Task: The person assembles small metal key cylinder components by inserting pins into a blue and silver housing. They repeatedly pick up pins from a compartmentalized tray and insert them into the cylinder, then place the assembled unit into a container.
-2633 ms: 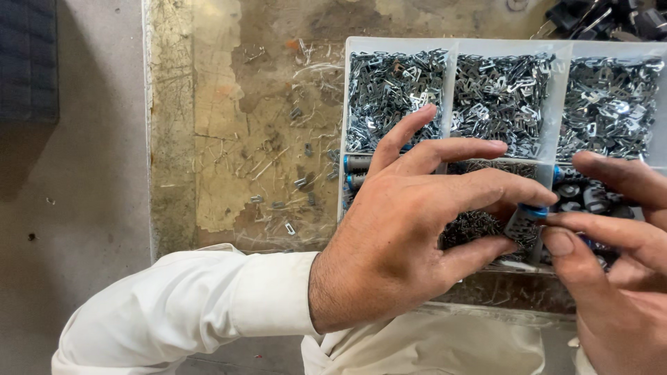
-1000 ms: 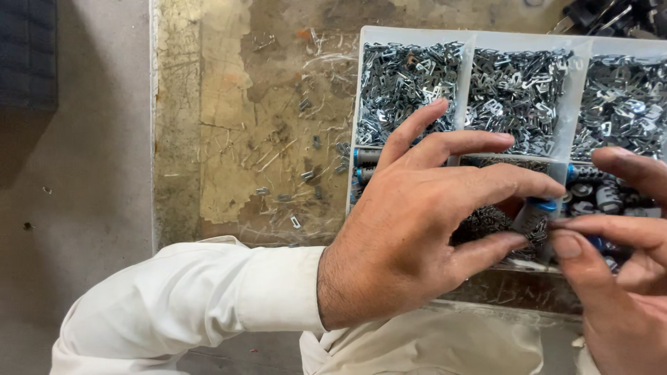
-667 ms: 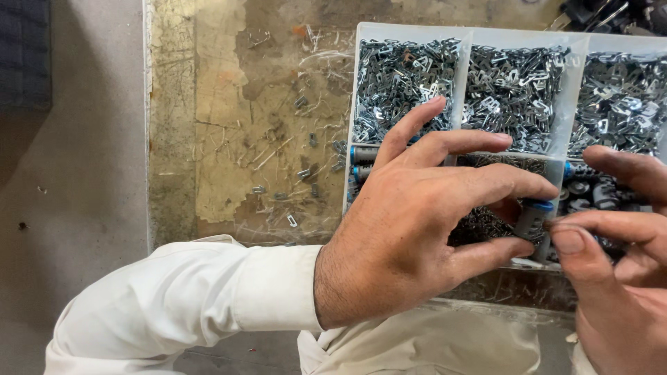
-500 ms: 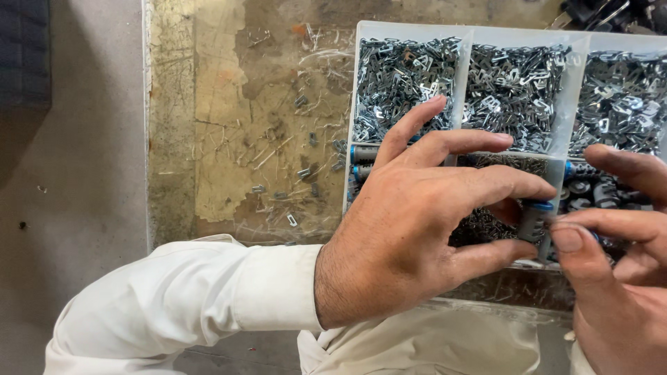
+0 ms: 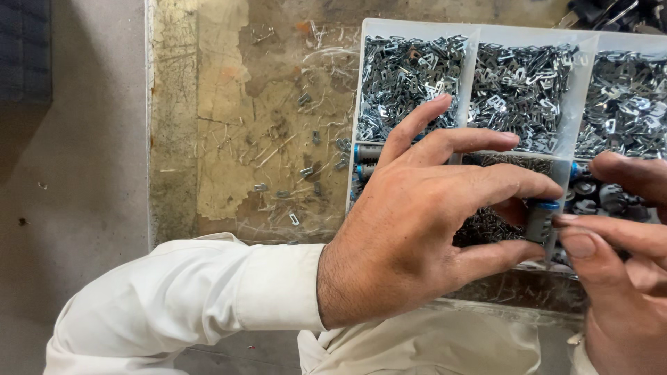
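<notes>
Even, fairly bright light, sharp focus.
Metal clips [image 5: 410, 73] in the far tray glint; soft shadow lies under the left hand [image 5: 417, 236]; floor at far left dimmer.

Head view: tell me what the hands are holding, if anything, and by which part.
A small grey cylinder with a blue cap is pinched between the left hand and the right hand, fingertips on its sides, above the divided parts tray.
</notes>
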